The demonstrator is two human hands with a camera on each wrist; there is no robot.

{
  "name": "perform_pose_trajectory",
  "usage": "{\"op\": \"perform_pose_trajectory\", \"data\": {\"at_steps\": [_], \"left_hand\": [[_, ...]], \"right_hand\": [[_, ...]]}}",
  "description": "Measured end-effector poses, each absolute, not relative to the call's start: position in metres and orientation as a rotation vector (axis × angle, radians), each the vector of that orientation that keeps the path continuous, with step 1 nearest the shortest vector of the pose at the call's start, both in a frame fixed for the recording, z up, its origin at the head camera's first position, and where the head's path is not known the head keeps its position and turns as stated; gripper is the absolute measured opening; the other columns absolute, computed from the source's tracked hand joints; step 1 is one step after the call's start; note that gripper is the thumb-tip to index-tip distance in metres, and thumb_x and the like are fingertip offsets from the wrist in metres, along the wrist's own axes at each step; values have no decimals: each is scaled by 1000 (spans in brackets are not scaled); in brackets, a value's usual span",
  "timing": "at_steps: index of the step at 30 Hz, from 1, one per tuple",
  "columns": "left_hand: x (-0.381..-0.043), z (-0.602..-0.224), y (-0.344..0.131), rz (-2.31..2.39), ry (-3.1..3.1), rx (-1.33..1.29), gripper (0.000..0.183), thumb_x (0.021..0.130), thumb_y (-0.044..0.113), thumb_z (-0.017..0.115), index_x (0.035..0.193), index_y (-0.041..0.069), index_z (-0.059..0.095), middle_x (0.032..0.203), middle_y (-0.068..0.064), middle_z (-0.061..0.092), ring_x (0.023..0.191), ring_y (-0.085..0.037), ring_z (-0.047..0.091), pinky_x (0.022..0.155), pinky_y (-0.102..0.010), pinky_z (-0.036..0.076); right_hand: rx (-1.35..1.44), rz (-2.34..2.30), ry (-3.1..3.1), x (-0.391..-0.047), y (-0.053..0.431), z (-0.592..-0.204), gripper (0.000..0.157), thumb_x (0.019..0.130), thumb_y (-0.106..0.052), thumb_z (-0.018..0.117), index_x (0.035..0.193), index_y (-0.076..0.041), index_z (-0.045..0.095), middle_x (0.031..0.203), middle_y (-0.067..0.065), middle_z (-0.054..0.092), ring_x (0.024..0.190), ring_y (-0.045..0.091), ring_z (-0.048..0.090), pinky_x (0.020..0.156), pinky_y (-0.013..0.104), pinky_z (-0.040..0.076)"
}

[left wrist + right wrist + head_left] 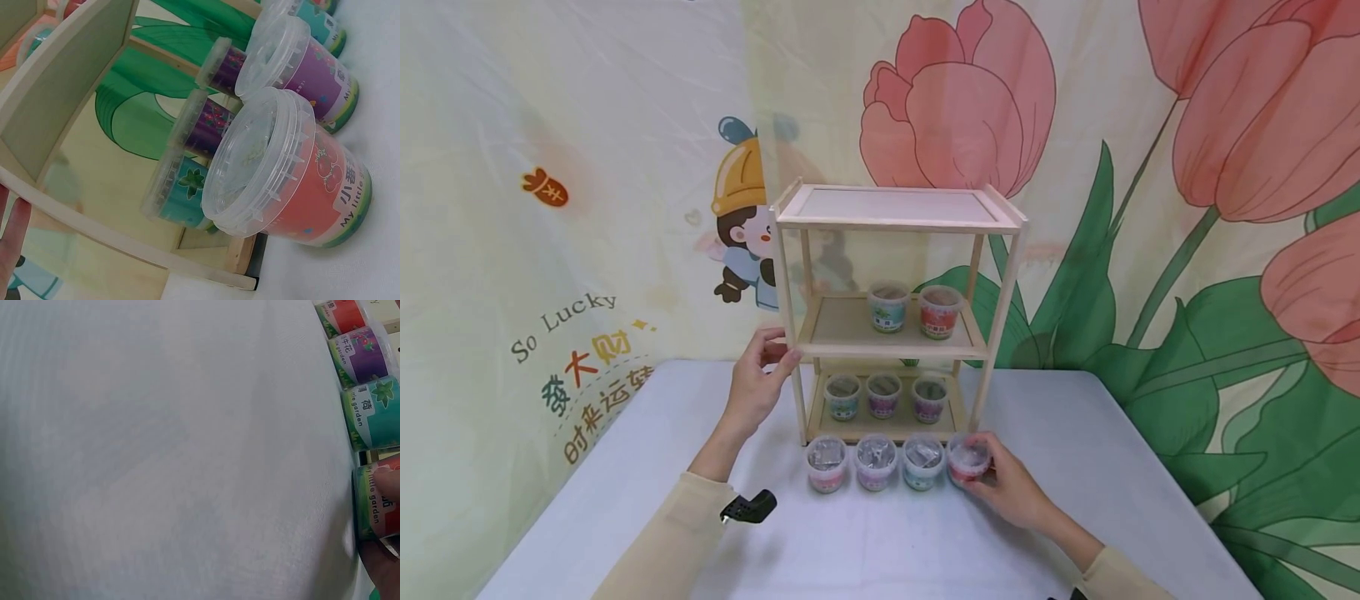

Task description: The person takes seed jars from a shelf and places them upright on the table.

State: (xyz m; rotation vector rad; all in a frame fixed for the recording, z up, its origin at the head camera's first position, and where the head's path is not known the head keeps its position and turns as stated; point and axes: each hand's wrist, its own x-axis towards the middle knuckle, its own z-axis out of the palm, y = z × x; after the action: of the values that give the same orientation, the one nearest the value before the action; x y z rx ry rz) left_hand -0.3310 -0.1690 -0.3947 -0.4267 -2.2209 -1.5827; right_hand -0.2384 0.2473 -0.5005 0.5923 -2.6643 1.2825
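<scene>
My left hand (756,383) holds the left front post of a small wooden shelf rack (898,352), at about middle-shelf height. In the left wrist view, only fingertips (14,228) show against the frame. My right hand (1011,483) grips a red lidded plastic cup (967,460), the rightmost of a row in front of the rack. To its left stand a teal cup (922,463), a purple cup (876,463) and another red cup (827,465). The right wrist view shows the gripped red cup (375,515) at its right edge, its base at the table.
On the middle shelf are a teal cup (888,308) and a red cup (940,313). The bottom shelf bears a teal cup (842,398) and two purple ones (883,396). A white cloth covers the table (865,550). Behind hangs a printed curtain (647,150).
</scene>
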Motion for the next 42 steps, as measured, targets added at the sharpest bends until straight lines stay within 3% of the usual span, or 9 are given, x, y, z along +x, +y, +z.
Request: {"op": "perform_pose_trajectory", "data": {"at_steps": [7,12,16,19,23,30,37,42], "left_hand": [[-331,-395,-169,-1594,-2208,-438,44,105,33,70,144,18,55,119,-14,64,111,-23,62,86,-18,54],[-332,-396,-170,-1591,-2195,-445,44,105,32,70,143,17,56,118,-15,64,110,-23,62,85,-18,54],[-333,-398,-169,-1590,-2195,-450,44,105,32,71,143,18,55,117,-14,64,110,-22,62,85,-17,54],[-334,-398,-169,-1587,-2198,-453,44,105,32,70,144,18,55,118,-14,64,110,-22,61,85,-17,54],[-333,-398,-169,-1587,-2198,-452,44,105,33,70,144,18,55,118,-14,64,110,-21,61,84,-17,54],[-330,-395,-170,-1601,-2201,-440,44,105,32,70,143,17,55,117,-15,64,109,-22,61,83,-17,55],[-330,-395,-170,-1598,-2204,-438,44,105,32,70,143,16,55,118,-15,64,109,-22,62,84,-17,55],[-331,-396,-169,-1597,-2203,-435,44,105,33,70,143,18,55,118,-15,64,109,-22,62,84,-18,54]], "right_hand": [[597,1192,-2786,-238,255,-495,61,90,9,76,140,-13,49,146,18,57,137,40,56,103,47,56],[684,1093,-2867,-235,263,-476,64,85,13,64,143,-10,51,149,19,51,141,44,49,108,62,49],[754,989,-2893,-231,266,-452,64,86,11,63,146,-7,52,148,22,48,140,47,48,108,71,44],[788,986,-2874,-230,263,-429,62,91,10,62,150,-4,49,150,23,51,140,47,49,108,70,45],[844,1084,-2793,-231,249,-394,56,99,5,63,152,-2,46,152,19,54,138,42,54,110,61,47],[952,1247,-2593,-244,217,-342,55,102,3,63,154,-5,44,153,17,53,140,38,55,114,55,47],[903,1486,-2455,-262,180,-316,58,104,-1,64,156,-7,40,158,22,46,145,43,48,120,53,40],[839,1518,-2429,-275,157,-310,62,104,-2,64,159,0,34,164,23,38,151,45,39,123,54,35]]}}
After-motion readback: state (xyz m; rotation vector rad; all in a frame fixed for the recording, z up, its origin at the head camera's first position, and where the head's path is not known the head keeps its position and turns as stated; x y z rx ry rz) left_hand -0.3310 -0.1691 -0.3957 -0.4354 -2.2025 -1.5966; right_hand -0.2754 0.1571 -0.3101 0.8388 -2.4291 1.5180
